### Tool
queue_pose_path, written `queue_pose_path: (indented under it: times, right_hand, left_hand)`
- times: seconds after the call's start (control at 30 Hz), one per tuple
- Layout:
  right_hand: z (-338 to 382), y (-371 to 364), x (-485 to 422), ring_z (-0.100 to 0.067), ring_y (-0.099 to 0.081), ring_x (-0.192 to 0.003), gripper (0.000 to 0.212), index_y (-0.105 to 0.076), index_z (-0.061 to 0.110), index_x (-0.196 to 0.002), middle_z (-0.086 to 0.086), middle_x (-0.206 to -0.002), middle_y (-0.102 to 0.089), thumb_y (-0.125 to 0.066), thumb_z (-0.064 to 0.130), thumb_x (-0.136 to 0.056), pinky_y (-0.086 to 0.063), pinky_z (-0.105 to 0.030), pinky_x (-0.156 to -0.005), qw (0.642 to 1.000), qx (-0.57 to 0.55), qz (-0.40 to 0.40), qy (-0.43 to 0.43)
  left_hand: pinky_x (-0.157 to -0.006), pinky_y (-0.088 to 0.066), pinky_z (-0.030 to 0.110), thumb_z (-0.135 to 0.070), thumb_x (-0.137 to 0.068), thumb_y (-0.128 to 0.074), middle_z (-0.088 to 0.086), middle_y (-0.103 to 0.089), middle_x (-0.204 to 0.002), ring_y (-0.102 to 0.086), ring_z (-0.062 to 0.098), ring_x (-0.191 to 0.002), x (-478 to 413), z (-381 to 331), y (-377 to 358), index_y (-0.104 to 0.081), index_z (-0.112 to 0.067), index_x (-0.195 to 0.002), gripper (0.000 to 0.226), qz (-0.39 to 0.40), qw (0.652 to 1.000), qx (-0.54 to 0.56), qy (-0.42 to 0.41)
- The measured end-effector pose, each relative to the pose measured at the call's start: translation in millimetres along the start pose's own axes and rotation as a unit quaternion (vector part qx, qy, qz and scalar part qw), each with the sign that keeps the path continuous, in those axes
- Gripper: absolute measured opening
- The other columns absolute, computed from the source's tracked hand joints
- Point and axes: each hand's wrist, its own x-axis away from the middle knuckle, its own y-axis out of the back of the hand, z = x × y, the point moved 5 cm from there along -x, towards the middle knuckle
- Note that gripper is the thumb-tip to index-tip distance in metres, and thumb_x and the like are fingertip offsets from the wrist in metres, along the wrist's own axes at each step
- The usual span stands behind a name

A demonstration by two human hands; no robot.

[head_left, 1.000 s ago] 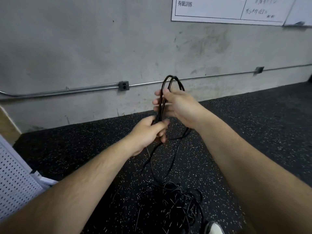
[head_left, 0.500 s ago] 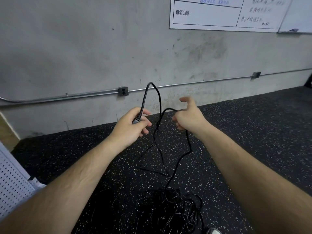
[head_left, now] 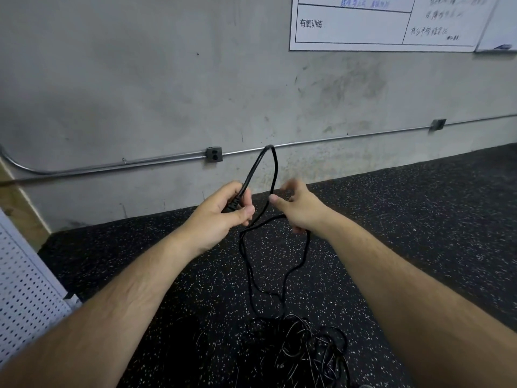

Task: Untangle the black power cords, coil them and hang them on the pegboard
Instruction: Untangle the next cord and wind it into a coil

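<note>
Black cord [head_left: 253,169] looped between two hands.
Left hand [head_left: 221,217] grips the plug end; right hand [head_left: 300,210] is blurred, grip unclear.

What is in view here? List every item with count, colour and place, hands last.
power cord: 1, black, looped in the air between both hands
cord tangle: 1 pile, black, floor, bottom centre
pegboard: 1, white, lower left edge
floor: 1, black with pale speckles
wall: 1, grey concrete, ahead
conduit: 1, grey metal, along the wall
outlet box: 1, grey, on the conduit, centre
junction box: 1, grey, on the conduit, right
whiteboard: 1, white with writing, upper right
wood panel: 1, tan, left edge
left hand: grips the cord's plug end
right hand: blurred, cord runs through its lower fingers
</note>
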Motion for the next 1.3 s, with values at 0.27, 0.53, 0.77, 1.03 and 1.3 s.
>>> queue_pose_path:
  times: [0.27, 0.53, 0.77, 1.03, 1.3]
  right_hand:
    - [0.0, -9.0, -4.1, -0.009, -0.06, -0.064, 0.031, -0.064, 0.013, -0.116, -0.001, -0.097, -0.071, -0.044, 0.035, -0.109, -0.041, -0.014, -0.052, 0.999, 0.045, 0.013, 0.015]
    - [50.3, -3.5, 8.3, -0.013, -0.057, -0.052, 0.016, -0.06, 0.01, -0.097, -0.007, -0.083, -0.077, -0.058, 0.025, -0.104, -0.046, -0.023, -0.051, 0.974, -0.186, 0.048, 0.123]
    - [80.0, 0.3, 14.9, -0.01, -0.046, -0.043, 0.027, -0.049, 0.012, -0.08, -0.004, -0.078, -0.065, -0.064, 0.021, -0.1, -0.036, -0.022, -0.042, 0.931, -0.34, -0.017, 0.133]
    - [29.1, -31.9, 21.0, -0.015, -0.064, -0.101, 0.067, -0.06, 0.016, -0.124, -0.002, -0.111, -0.07, -0.049, 0.073, -0.091, -0.048, -0.04, -0.09, 0.963, -0.231, 0.095, 0.098]
    - [-22.7, -80.5, 33.5, 0.003, -0.062, -0.076, 0.018, -0.069, 0.024, -0.102, 0.008, -0.095, -0.075, -0.058, 0.038, -0.102, -0.042, -0.03, -0.078, 0.942, 0.162, 0.291, 0.033]
  left_hand:
    - [-0.076, -0.048, 0.042, -0.058, -0.097, -0.049, -0.008, -0.046, -0.066, -0.046, 0.014, -0.065, -1.1, -11.3, 5.2, -0.056, -0.037, -0.08, 0.028, -0.089, 0.995, 0.041, -0.023]
    - [-0.095, -0.058, 0.044, -0.02, -0.107, -0.049, -0.004, -0.073, -0.11, -0.072, 0.014, -0.103, -11.5, 24.0, 6.0, -0.066, -0.023, -0.109, 0.017, -0.103, 0.99, -0.007, 0.098]
    - [-0.098, -0.049, 0.049, -0.031, -0.109, -0.038, 0.016, -0.076, -0.095, -0.073, 0.034, -0.101, -4.5, 13.2, -30.2, -0.061, -0.009, -0.117, 0.033, 0.0, 0.983, 0.158, 0.092]
    - [-0.083, -0.06, 0.045, -0.024, -0.111, -0.034, -0.002, -0.048, -0.067, -0.05, 0.014, -0.06, -12.8, -0.2, -8.9, -0.053, -0.009, -0.096, 0.028, -0.089, 0.925, 0.358, 0.09]
    - [-0.042, -0.035, 0.022, -0.028, -0.111, -0.036, -0.007, -0.038, -0.059, -0.034, 0.008, -0.046, -16.7, -1.0, 32.1, -0.05, -0.014, -0.09, 0.029, -0.144, 0.895, 0.413, 0.09]
